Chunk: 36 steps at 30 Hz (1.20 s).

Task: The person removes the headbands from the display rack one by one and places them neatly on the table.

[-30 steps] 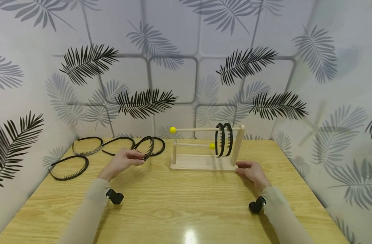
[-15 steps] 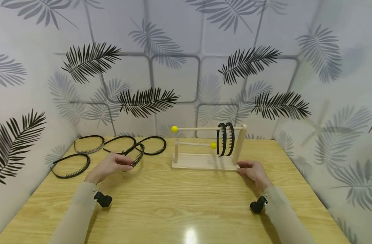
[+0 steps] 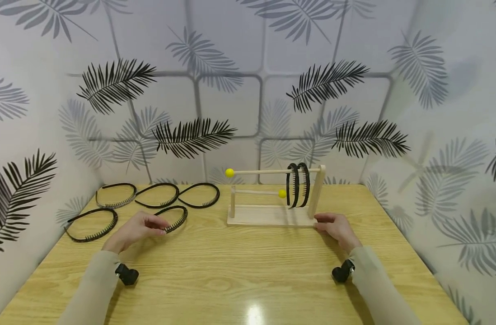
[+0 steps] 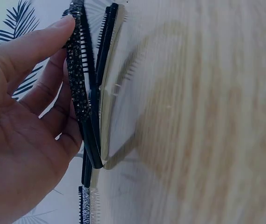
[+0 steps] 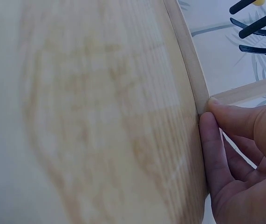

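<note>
My left hand (image 3: 139, 230) pinches a black toothed headband (image 3: 178, 220) low over the table's left part. In the left wrist view its band (image 4: 79, 74) looks glittery, with thumb and fingers on it. My right hand (image 3: 336, 229) pinches the right end of the pale base (image 3: 268, 216) of a wooden rack. Thumb and index finger (image 5: 213, 140) meet at the base's corner in the right wrist view. Two black headbands (image 3: 295, 186) hang on the rack's upper rod (image 3: 260, 172), near its right post (image 3: 318, 189).
Several headbands lie on the table at the left: a front one (image 3: 91, 225), a grey-toned one (image 3: 117, 195), a middle one (image 3: 157, 195) and one nearer the rack (image 3: 199, 195). Yellow balls tip the upper rod (image 3: 229, 173) and the lower rod (image 3: 282, 193). Patterned walls stand behind and beside.
My left hand has moved left and toward me with the headband, which is lower and flatter over the table. The right hand stays at the rack's base.
</note>
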Each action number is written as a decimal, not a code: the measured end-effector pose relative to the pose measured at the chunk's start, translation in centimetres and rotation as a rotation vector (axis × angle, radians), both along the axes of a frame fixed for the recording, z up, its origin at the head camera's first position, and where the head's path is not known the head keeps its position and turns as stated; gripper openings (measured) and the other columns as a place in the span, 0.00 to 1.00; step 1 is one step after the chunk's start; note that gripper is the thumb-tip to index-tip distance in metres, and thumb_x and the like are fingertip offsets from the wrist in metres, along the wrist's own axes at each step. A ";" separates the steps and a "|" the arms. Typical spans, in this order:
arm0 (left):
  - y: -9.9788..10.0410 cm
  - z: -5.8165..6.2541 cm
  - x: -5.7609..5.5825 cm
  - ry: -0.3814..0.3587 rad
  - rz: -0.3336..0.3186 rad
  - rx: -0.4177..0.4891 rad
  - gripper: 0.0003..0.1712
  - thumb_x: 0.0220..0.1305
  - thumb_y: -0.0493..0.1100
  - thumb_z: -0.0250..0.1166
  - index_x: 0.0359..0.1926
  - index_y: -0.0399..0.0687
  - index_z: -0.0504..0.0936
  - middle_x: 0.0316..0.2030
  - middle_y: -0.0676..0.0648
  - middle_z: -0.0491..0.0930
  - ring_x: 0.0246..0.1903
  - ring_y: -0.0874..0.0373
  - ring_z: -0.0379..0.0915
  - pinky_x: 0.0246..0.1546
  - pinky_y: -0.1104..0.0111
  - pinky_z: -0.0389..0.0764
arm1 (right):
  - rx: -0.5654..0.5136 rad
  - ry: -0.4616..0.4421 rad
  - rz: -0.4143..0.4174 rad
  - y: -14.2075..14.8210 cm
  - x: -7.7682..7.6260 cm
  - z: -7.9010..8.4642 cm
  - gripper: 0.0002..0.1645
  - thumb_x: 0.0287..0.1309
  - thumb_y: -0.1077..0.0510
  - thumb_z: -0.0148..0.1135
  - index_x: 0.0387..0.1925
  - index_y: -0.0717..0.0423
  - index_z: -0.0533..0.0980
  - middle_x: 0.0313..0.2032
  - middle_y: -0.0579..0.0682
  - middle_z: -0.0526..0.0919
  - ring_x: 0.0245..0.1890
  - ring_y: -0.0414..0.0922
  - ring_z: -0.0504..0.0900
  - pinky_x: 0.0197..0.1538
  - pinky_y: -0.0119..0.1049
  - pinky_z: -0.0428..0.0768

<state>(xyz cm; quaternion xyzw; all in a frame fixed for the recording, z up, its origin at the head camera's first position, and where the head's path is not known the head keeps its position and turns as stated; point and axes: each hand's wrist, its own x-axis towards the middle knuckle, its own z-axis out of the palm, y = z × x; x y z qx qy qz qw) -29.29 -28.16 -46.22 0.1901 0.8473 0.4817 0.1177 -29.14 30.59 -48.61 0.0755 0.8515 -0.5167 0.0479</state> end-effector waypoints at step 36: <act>-4.0 -0.3 0.2 0.023 0.087 -0.217 0.17 0.55 0.38 0.74 0.47 0.37 0.86 0.45 0.40 0.85 0.46 0.53 0.79 0.42 0.73 0.78 | -0.024 0.002 0.020 -0.2 0.1 0.3 0.27 0.64 0.60 0.63 0.63 0.64 0.73 0.62 0.65 0.74 0.57 0.50 0.77 0.51 0.34 0.82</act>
